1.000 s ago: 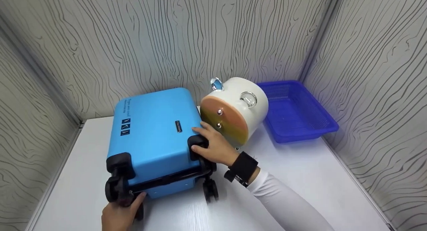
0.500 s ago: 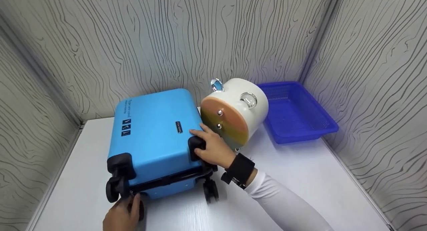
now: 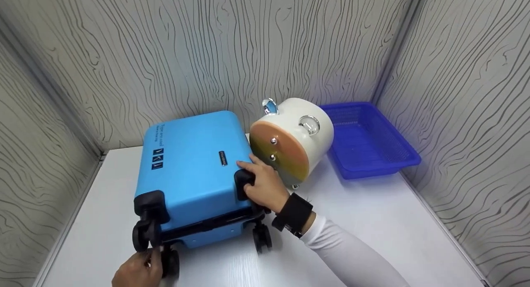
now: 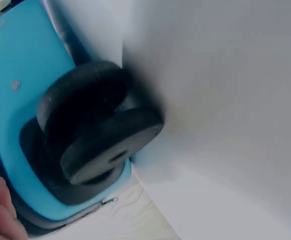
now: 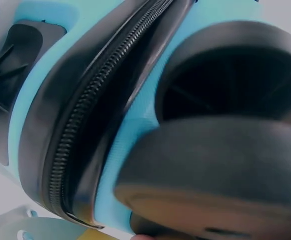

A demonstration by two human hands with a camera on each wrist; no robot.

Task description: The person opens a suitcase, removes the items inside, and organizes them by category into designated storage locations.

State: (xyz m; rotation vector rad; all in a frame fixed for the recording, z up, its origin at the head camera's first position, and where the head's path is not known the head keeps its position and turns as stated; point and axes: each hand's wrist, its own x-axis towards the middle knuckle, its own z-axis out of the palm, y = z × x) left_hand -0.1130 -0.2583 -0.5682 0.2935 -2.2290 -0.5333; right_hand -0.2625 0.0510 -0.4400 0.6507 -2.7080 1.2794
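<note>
A light-blue hard-shell suitcase (image 3: 190, 158) lies on its side, its black-wheeled base towards me. My right hand (image 3: 267, 183) grips the black guard at its near right corner. By the near left wheels is my left hand (image 3: 138, 268), its fingers bent in beneath the upper wheel; I cannot tell what they hold. At the left edge of the left wrist view, the left fingers (image 4: 3, 212) are close to the suitcase's dark seam. A zip pull (image 4: 109, 201) shows further along that seam. In the right wrist view, zip teeth (image 5: 68, 135) run along the black band, behind a large double wheel (image 5: 210, 160).
Right of the suitcase, a white rounded object (image 3: 316, 119) with an orange-to-green striped flat face and shiny knobs lies tilted. A blue plastic basket (image 3: 377, 171) stands at the back right. Wood-grain panels (image 3: 207, 51) enclose the white tabletop (image 3: 352, 220).
The left hand has drawn left and nearer to me, leaving the lower wheel more exposed. The right hand has shifted slightly at the corner, and its wrist has dropped towards me. The suitcase has hardly moved.
</note>
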